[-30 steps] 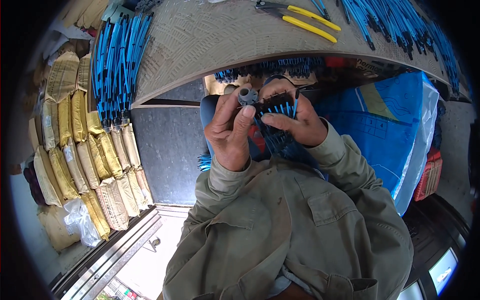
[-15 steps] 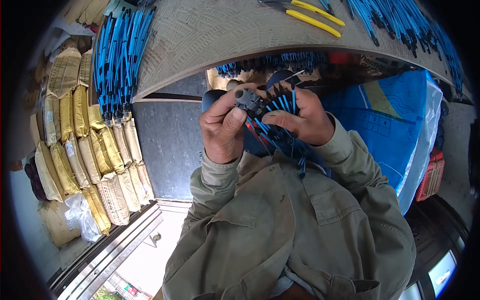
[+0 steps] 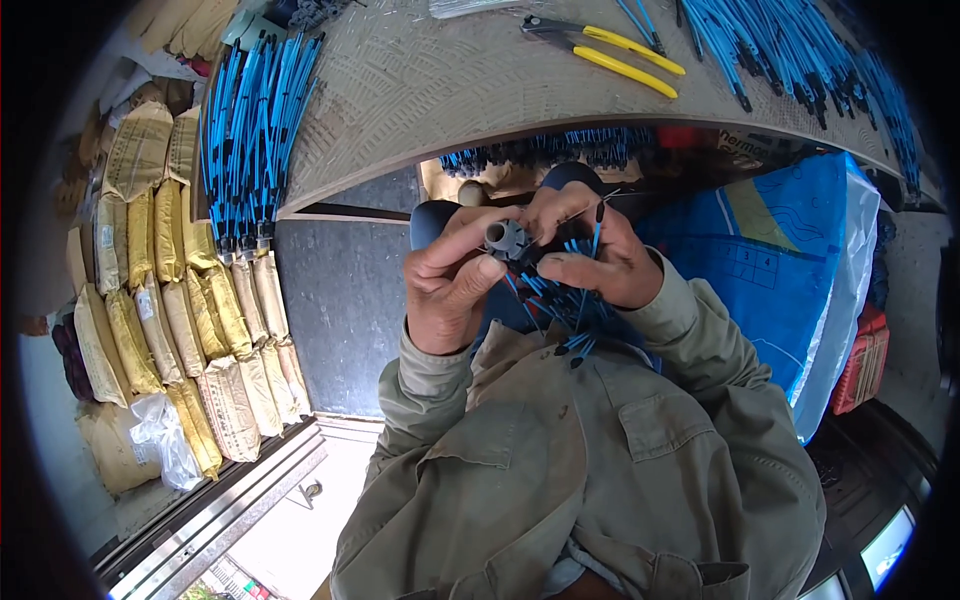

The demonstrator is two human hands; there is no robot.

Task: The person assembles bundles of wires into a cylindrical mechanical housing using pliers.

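Over my lap, my left hand (image 3: 447,280) pinches a grey, round, hollow plastic fitting (image 3: 506,240) between thumb and fingers, its open end facing up. My right hand (image 3: 610,250) is closed close beside the fitting, its thumb and forefinger near the fitting's side. Thin blue sticks with black ends (image 3: 575,300) spread out below the right thumb, and one black-tipped stick rises between the right fingers. Whether the sticks are joined to the fitting is hidden by my fingers.
Ahead, the worktable (image 3: 420,100) holds yellow-handled pliers (image 3: 628,75). Piles of blue sticks lie at its right (image 3: 780,50) and left (image 3: 258,140). Stacked paper sacks (image 3: 170,270) stand at left, a blue plastic bag (image 3: 770,270) at right. More sticks (image 3: 550,150) lie under the table.
My right fingers have closed in on the fitting. Black-tipped sticks that fanned up between the right thumb and fingers are now mostly hidden or lower. The view has shifted slightly.
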